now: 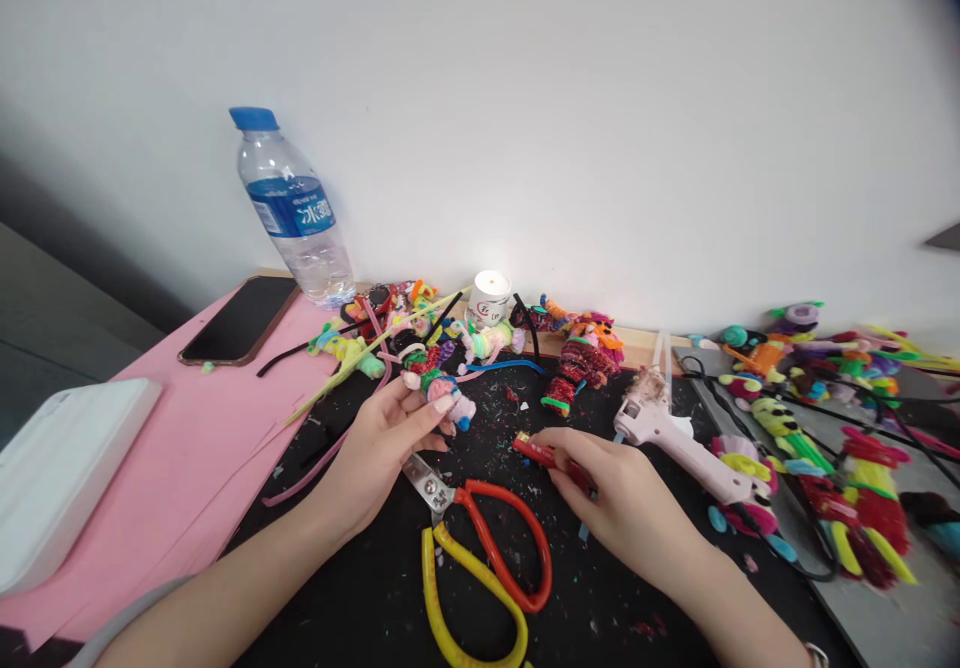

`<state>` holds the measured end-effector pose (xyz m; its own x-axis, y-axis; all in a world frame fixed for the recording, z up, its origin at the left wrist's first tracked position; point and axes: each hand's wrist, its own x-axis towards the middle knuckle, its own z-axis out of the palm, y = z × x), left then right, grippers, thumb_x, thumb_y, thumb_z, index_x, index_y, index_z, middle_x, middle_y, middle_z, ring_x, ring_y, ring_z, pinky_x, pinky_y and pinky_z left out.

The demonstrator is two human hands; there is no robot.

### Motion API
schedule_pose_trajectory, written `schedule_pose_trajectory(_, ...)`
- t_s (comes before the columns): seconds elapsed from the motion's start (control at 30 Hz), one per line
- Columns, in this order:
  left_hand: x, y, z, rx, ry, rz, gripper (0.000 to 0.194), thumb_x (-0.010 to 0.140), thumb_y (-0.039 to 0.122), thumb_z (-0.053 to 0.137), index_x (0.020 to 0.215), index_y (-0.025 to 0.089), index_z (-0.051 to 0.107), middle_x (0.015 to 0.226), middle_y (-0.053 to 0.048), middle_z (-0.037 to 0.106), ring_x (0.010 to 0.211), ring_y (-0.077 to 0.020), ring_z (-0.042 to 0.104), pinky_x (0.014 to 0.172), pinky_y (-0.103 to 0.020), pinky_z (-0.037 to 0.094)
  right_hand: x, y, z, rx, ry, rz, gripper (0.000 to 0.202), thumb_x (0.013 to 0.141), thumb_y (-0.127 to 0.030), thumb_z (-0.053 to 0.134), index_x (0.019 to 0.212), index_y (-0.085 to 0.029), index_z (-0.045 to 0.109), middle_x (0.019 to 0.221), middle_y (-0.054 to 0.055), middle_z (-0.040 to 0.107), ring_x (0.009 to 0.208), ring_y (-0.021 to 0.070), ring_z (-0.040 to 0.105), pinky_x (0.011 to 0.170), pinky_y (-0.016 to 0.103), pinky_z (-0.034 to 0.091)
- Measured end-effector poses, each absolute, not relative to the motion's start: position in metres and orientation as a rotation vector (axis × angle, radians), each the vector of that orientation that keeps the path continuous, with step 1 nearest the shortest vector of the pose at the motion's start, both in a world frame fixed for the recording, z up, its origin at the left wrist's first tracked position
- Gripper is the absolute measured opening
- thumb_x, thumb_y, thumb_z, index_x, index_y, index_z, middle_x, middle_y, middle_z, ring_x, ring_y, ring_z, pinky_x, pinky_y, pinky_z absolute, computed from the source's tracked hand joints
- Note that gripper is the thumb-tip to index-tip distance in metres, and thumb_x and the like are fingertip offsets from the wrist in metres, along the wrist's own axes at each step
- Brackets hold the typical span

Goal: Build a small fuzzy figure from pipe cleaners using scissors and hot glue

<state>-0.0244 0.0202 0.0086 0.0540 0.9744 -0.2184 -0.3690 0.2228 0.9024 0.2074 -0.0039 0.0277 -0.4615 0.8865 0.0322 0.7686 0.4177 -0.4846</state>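
Note:
My left hand [382,448] pinches a small pipe-cleaner doll [446,398] in pink, blue, green and red between thumb and fingers. In my right hand [619,488] is a red lighter [535,450], its metal end pointing left toward the doll but apart from it. Between the hands, scissors [480,558] with one red and one yellow handle lie on the black mat [345,588]. Part of their blades is hidden under my left hand. Just right of my right hand rests a pale pink glue gun [686,443].
Behind the hands are more pipe-cleaner dolls [581,358] and a paper cup [489,296]. A water bottle [296,213] leans on the wall near a phone [240,320]. A white box [75,468] lies on pink paper [202,438]. Several dolls [874,493] crowd the grey board at right.

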Motion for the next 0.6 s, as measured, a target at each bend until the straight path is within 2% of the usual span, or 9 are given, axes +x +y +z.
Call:
schedule_pose_trajectory(0.03,-0.024,0.020,0.009,0.775,1.019,1.190,0.022,0.069,0.028,0.075,0.080,0.016,0.061,0.073,0.000,0.064,0.063,-0.0107,0.059,0.052,-0.018,0.052,0.208,-0.004,0.027,-1.406,-2.399,0.599,0.026,0.088,-0.010,0.045,0.107,-0.023,0.058,0.089,0.003,0.064,0.076,0.0148,0.060,0.065,0.023,0.045)
schedule_pose_trajectory(0.1,-0.024,0.020,0.009,0.782,1.020,1.184,0.022,0.069,0.028,0.075,0.080,0.016,0.061,0.073,0.000,0.064,0.063,-0.0105,0.059,0.053,-0.018,0.052,0.208,-0.003,0.024,-1.370,-2.411,0.570,0.024,0.089,-0.013,0.046,0.105,-0.023,0.061,0.092,0.004,0.063,0.080,0.0161,0.061,0.067,0.024,0.046)
schedule_pose_trajectory(0.2,-0.024,0.020,0.010,0.792,1.017,1.167,0.020,0.071,0.028,0.074,0.081,0.016,0.061,0.073,0.001,0.063,0.063,-0.0097,0.058,0.053,-0.017,0.051,0.208,-0.003,0.017,-1.358,-2.410,0.495,0.020,0.090,-0.016,0.046,0.098,-0.021,0.064,0.086,0.004,0.059,0.074,0.0159,0.059,0.063,0.025,0.046)
schedule_pose_trajectory(0.6,-0.024,0.018,0.007,0.839,1.025,1.130,0.018,0.075,0.028,0.070,0.085,0.017,0.060,0.076,0.001,0.062,0.066,-0.0094,0.058,0.056,-0.018,0.051,0.208,0.001,0.001,-1.369,-2.457,0.385,0.020,0.093,-0.019,0.044,0.096,-0.020,0.064,0.080,0.003,0.056,0.065,0.0148,0.059,0.058,0.025,0.045)
